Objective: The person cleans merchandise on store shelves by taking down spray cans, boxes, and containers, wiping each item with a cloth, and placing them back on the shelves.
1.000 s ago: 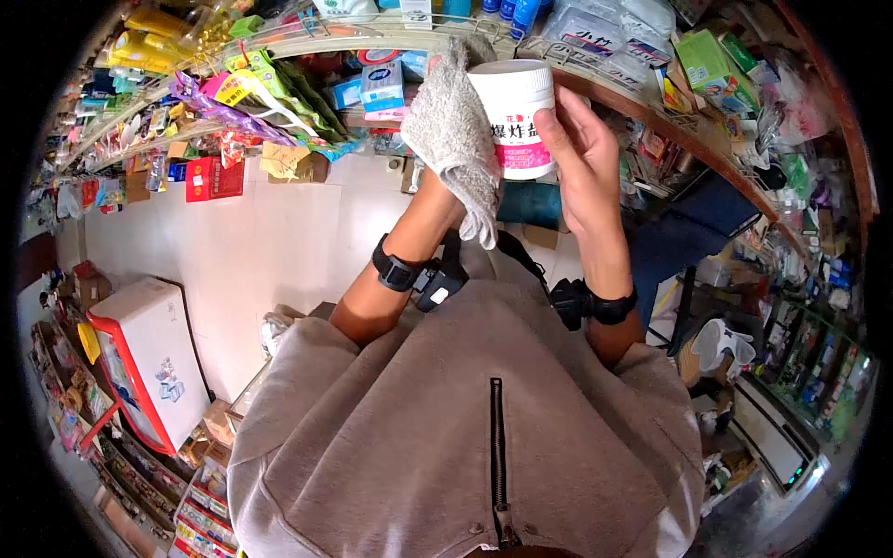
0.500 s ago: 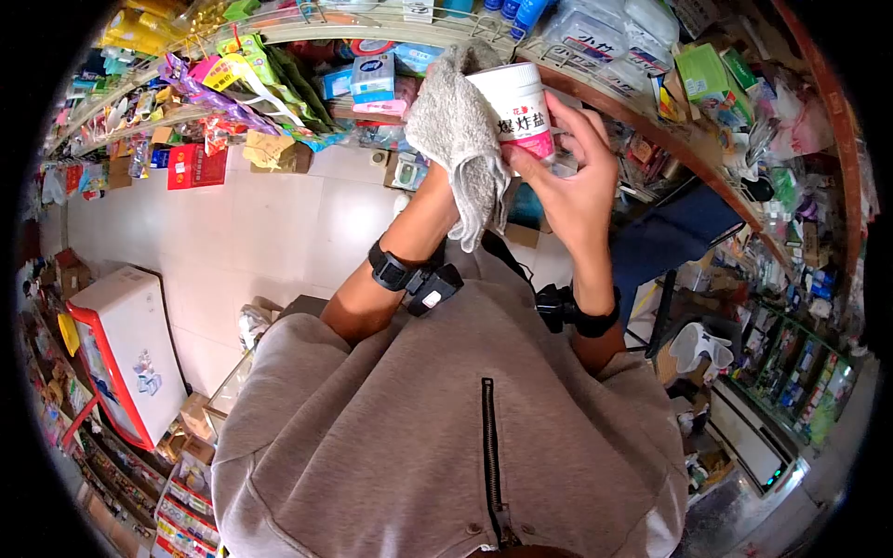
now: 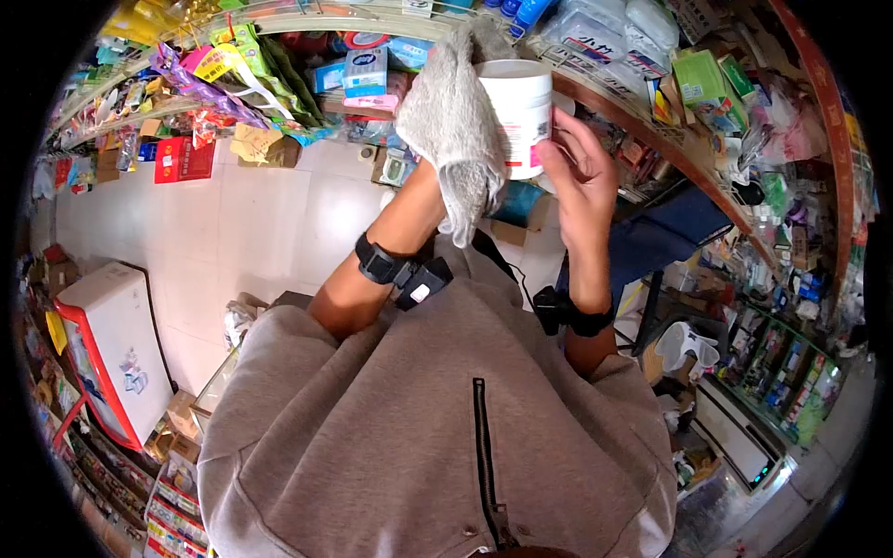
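The grey cloth [image 3: 453,126] covers my left hand [image 3: 428,184], which holds it against the left side of a white jar. The cloth hides the fingers, and one end hangs below the wrist. My right hand [image 3: 584,172] grips the white jar [image 3: 523,107] from the right, its thumb near the pink lower label and its fingers curled beside it. The jar is upright with its wide white lid on top. Small print and a barcode-like patch face the camera.
Crowded shelves curve ahead, with a blue-and-white box [image 3: 365,73], clear plastic packs [image 3: 600,42] and a green box [image 3: 702,82]. A red-edged white freezer [image 3: 121,344] stands left. Dark blue fabric [image 3: 665,237] lies right of my right wrist.
The jar has turned, so the large dark characters have left view and small print now shows. The cloth and my left forearm have shifted slightly left.
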The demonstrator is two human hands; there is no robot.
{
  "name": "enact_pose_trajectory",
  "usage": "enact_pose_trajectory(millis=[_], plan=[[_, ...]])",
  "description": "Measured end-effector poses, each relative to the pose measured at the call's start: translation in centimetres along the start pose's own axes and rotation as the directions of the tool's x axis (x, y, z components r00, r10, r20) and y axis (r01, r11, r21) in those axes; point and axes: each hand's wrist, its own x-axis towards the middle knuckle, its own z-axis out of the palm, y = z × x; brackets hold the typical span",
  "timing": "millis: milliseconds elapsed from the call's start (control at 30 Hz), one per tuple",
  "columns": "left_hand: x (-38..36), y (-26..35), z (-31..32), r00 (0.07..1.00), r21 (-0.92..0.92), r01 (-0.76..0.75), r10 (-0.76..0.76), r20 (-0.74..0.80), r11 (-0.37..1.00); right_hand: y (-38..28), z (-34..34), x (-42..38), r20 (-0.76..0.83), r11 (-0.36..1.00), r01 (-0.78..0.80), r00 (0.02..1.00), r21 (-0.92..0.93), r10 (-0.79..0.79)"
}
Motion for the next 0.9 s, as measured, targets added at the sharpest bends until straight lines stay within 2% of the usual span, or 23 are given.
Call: enact_pose_trajectory(millis=[33, 67, 133, 167, 200, 267, 300, 367, 400, 467, 500, 633, 667, 733, 800, 833, 867, 900], plan=[[0.1, -0.1, 0.1, 1.0, 0.003, -0.002, 0.002, -0.007, 1.0, -0.2, 0.1, -0.3, -0.01, 0.993, -0.028, 1.0, 0.118, 0.03], [0.1, -0.2, 0.3, 1.0, 0.009, -0.004, 0.004, -0.011, 1.0, -0.2, 0.3, -0.2, -0.008, 0.993, -0.03, 0.999, 0.115, 0.031], [0.1, -0.4, 0.3, 1.0, 0.022, -0.005, 0.006, -0.019, 1.0, -0.3, 0.6, 0.0, -0.095, 0.958, -0.011, 0.995, 0.285, 0.039], [0.2, -0.4, 0.4, 1.0, 0.035, -0.007, 0.008, -0.016, 0.999, 0.6, -0.2, 0.1, -0.068, 0.986, 0.017, 0.998, 0.169, -0.005], [0.1, -0.4, 0.4, 1.0, 0.047, -0.011, 0.012, -0.018, 0.999, 1.2, -0.7, 0.2, -0.068, 0.986, 0.017, 0.998, 0.168, -0.006], [0.0, -0.5, 0.2, 0.999, 0.072, -0.018, 0.02, -0.026, 0.997, 2.1, -1.3, 0.2, -0.14, 0.986, -0.072, 0.989, -0.153, 0.05], [-0.1, -0.5, 0.2, 0.999, 0.086, -0.02, 0.022, -0.029, 0.996, 1.9, -1.3, 0.3, -0.138, 0.986, -0.07, 0.989, -0.155, 0.048], [-0.1, -0.6, 0.2, 0.999, 0.122, -0.029, 0.034, -0.041, 0.992, 1.1, -1.2, 0.2, -0.09, 0.919, 0.113, 0.983, -0.378, -0.158], [-0.1, -0.7, 0.2, 0.998, 0.137, -0.031, 0.038, -0.049, 0.99, 0.0, -0.9, -0.1, -0.09, 0.918, 0.11, 0.984, -0.38, -0.155], [0.0, -0.8, 0.5, 0.997, 0.179, -0.043, 0.054, -0.06, 0.983, -2.5, 0.2, -0.4, -0.19, 0.971, 0.031, 0.979, -0.237, -0.078], [0.0, -0.9, 0.6, 0.995, 0.202, -0.053, 0.068, -0.067, 0.978, -2.4, -0.1, -0.6, -0.186, 0.971, 0.034, 0.979, -0.237, -0.08], [-0.1, -1.0, 1.0, 0.981, 0.404, -0.122, 0.172, -0.088, 0.907, -2.9, -0.5, -1.4, -0.009, 0.929, 0.119, 0.991, -0.35, -0.13], [-0.2, -0.9, 1.1, 0.973, 0.48, -0.147, 0.213, -0.087, 0.865, -3.2, -0.4, -1.5, 0.051, 0.909, 0.165, 0.986, -0.384, -0.157], [-0.3, -0.8, 1.5, 0.946, 0.678, -0.201, 0.32, -0.053, 0.707, -2.6, -0.5, -1.6, 0.052, 0.925, 0.132, 0.991, -0.356, -0.121], [-0.6, -0.8, 2.1, 0.907, 0.858, -0.245, 0.42, 0.038, 0.452, -2.2, -0.2, -1.6, 0.126, 0.959, 0.137, 0.986, -0.25, -0.108], [-0.9, -0.8, 2.5, 0.883, 0.917, -0.257, 0.459, 0.095, 0.304, -1.9, -0.4, -1.6, 0.16, 0.975, 0.079, 0.986, -0.207, -0.045], [-1.5, -0.6, 3.0, 0.858, 0.949, -0.265, 0.491, 0.152, 0.171, -1.4, -0.7, -1.5, 0.161, 0.975, 0.082, 0.986, -0.207, -0.049], [-1.9, -0.7, 3.3, 0.834, 0.963, -0.266, 0.514, 0.203, 0.052, -0.7, -0.9, -1.3, 0.178, 0.995, 0.055, 0.983, -0.087, -0.038]])
